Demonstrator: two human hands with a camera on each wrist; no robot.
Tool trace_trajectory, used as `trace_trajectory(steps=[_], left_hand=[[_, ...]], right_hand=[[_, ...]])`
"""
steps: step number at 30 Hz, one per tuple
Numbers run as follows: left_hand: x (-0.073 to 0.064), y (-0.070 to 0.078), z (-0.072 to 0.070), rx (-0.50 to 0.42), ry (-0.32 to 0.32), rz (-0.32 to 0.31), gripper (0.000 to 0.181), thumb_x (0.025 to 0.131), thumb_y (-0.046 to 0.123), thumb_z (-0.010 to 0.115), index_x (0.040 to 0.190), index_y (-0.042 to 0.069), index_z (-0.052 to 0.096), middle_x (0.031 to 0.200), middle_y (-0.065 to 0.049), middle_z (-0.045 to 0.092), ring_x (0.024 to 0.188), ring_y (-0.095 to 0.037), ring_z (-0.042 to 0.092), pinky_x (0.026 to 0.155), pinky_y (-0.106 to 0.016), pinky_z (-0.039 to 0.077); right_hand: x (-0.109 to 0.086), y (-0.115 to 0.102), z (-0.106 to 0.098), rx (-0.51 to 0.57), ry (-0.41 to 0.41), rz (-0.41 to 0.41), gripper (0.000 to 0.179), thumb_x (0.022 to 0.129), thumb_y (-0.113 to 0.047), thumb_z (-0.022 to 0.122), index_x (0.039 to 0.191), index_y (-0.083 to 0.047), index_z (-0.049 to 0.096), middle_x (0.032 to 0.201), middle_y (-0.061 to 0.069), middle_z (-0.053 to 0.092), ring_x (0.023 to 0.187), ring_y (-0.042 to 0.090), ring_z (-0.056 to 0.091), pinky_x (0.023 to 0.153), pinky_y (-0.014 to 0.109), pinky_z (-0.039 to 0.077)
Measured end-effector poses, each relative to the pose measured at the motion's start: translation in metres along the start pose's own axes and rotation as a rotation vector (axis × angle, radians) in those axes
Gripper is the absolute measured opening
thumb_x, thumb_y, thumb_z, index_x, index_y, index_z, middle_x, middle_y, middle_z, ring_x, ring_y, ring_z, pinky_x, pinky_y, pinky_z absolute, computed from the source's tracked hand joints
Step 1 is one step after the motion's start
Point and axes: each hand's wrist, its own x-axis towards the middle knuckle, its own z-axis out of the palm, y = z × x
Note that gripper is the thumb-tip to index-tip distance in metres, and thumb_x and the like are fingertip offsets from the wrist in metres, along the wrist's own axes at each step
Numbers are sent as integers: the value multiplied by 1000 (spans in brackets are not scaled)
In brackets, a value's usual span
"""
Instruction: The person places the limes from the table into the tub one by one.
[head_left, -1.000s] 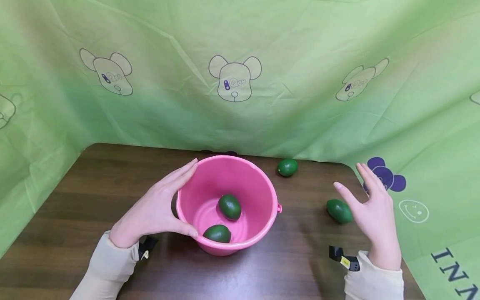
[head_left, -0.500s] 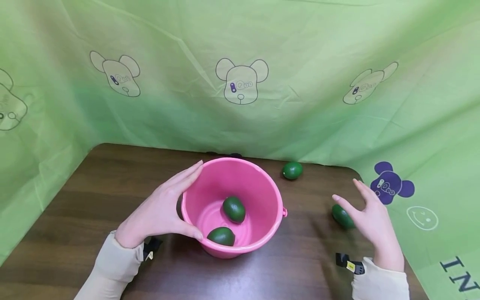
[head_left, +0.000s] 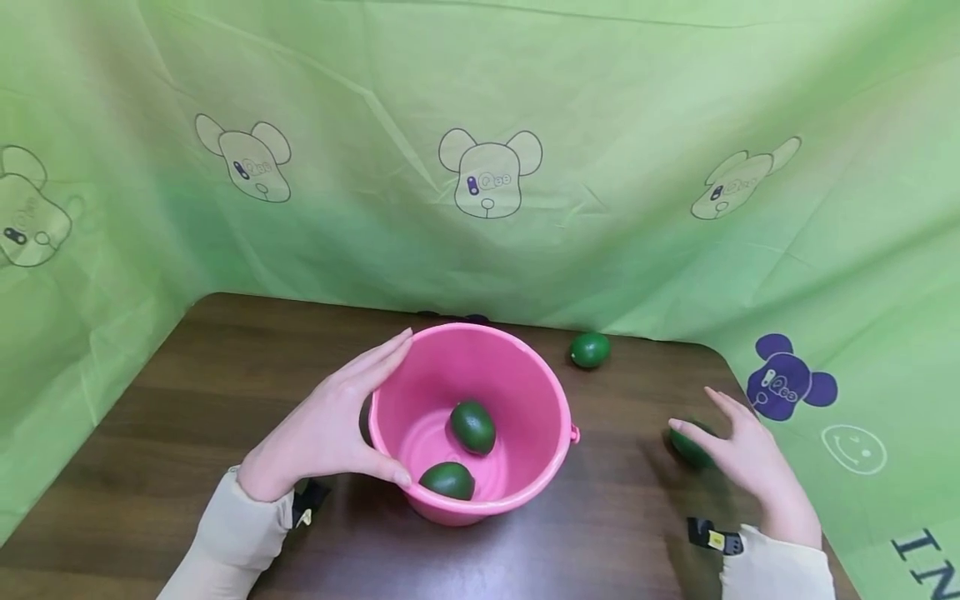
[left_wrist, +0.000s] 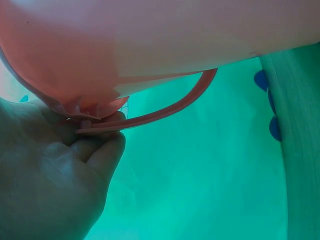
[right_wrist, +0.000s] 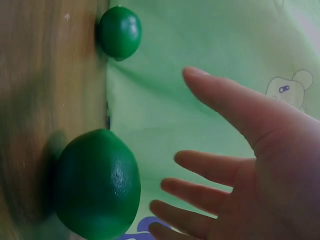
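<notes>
A pink bucket (head_left: pixel 517 492) stands on the table, tilted towards me, with two dark green limes (head_left: pixel 473 427) inside. My left hand (head_left: pixel 322 425) holds the left side of its rim, thumb at the near edge and fingers at the far edge. In the left wrist view, fingers are curled by the rim where the bucket's handle (left_wrist: pixel 175 107) joins. My right hand (head_left: pixel 753 458) hovers at the right over another lime (right_wrist: pixel 100 185), fingers spread and apart from it. Part of that lime is hidden behind the hand in the head view.
One more lime (head_left: pixel 590 350) lies near the table's back edge, right of the bucket. A brown wooden table (head_left: pixel 577 550) carries everything. Green printed cloth (head_left: pixel 360 242) hangs close behind and along both sides.
My right hand has come down closer to the lime at the right. The left hand stays on the bucket rim. The whole head view has shifted slightly.
</notes>
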Motion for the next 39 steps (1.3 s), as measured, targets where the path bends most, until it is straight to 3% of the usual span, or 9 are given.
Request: trace_trajectory(steps=[9, 14, 18, 22, 39], left_hand=[[2, -1, 2, 7, -8, 6, 136, 55, 67, 93, 163, 18, 26, 168, 10, 16, 151, -17, 20, 114, -50, 33], [2, -2, 2, 1, -4, 7, 135, 56, 68, 92, 163, 18, 26, 168, 11, 16, 151, -16, 21, 114, -50, 35], [2, -2, 2, -8, 2, 12, 135, 56, 68, 92, 163, 19, 26, 168, 11, 16, 151, -15, 21, 113, -49, 35], [3, -2, 2, -5, 4, 14, 135, 56, 68, 92, 163, 19, 26, 168, 11, 16, 151, -16, 21, 113, -49, 35], [3, -1, -1, 6, -2, 14, 135, 56, 70, 90, 163, 18, 25, 168, 11, 15, 151, -15, 21, 114, -48, 34]], right_hand=[[-1, 18, -3, -49, -119, 35, 91, 99, -48, 64, 152, 15, 26, 145, 47, 30, 125, 67, 35, 96, 75, 35], [-2, 24, 0, -79, -94, 15, 83, 99, -44, 66, 146, 18, 37, 133, 46, 45, 117, 64, 48, 88, 70, 45], [-1, 28, 2, -106, -70, 11, 78, 98, -43, 68, 143, 16, 43, 123, 44, 55, 101, 55, 61, 75, 58, 52], [-1, 29, 4, -112, -65, 1, 75, 97, -41, 69, 143, 13, 46, 117, 42, 59, 90, 43, 64, 67, 46, 50], [2, 25, 18, -92, -15, -24, 63, 95, -30, 74, 140, 9, 51, 120, 44, 56, 98, 55, 61, 74, 60, 51]])
